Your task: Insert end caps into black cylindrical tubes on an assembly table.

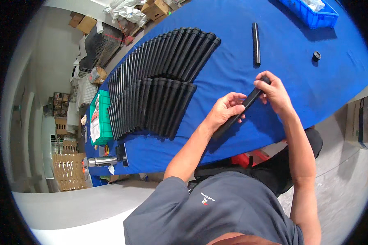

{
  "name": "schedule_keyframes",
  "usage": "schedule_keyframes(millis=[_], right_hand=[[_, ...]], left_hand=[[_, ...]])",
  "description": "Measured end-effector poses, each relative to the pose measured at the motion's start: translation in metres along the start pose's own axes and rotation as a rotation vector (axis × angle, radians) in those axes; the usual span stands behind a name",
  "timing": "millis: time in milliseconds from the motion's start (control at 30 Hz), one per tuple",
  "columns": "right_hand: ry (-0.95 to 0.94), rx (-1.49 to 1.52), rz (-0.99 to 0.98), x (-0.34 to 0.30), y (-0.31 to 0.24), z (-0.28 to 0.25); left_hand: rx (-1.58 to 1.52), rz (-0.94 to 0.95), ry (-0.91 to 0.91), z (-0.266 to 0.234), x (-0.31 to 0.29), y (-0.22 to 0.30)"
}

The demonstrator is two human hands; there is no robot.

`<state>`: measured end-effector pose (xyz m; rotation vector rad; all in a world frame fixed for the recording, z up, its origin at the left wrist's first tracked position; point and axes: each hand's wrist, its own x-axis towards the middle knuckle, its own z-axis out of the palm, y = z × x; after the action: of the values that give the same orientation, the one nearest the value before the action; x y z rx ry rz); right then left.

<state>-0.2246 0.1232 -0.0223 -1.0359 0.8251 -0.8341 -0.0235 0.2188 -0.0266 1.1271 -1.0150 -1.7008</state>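
A black tube (251, 98) slants across in front of me, held in both hands above the blue-covered table. My left hand (228, 109) wraps its lower middle, thumb on top. At its upper end, my right hand (274, 90) grips it, with the thumb by the tip. Beyond my hands lies another black tube (256, 45), apart from the rest. A small round black cap (316, 56) sits to the right of that one. To the left, many black tubes with thicker ends lie side by side in two fanned rows, a far row (167, 51) and a near row (151, 106).
A blue plastic crate (315, 15) stands at the far right of the table (229, 61). At the left edge are a green crate (105, 118), a silver cylinder (100, 162) and a dark phone-like object (122, 155). Cardboard boxes (155, 9) lie beyond the table.
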Motion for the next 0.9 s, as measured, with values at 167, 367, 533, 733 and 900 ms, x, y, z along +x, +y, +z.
schedule_keyframes(millis=[167,367,533,733,900], right_hand=[[-0.095,0.011,-0.05,-0.012,0.024,0.032],[-0.072,-0.292,-0.195,-0.016,0.015,0.045],[-0.037,-0.312,-0.167,-0.012,0.008,0.04],[-0.093,-0.293,-0.16,-0.012,0.013,0.04],[-0.089,-0.306,-0.163,-0.012,0.012,0.038]], left_hand=[[0.39,0.069,0.127,0.006,-0.026,0.006],[1.249,0.382,0.538,-0.021,-0.063,-0.001],[1.533,0.444,0.741,-0.059,-0.077,-0.003],[1.652,0.348,0.813,-0.081,-0.076,-0.013],[1.692,0.352,0.824,-0.081,-0.071,-0.014]])
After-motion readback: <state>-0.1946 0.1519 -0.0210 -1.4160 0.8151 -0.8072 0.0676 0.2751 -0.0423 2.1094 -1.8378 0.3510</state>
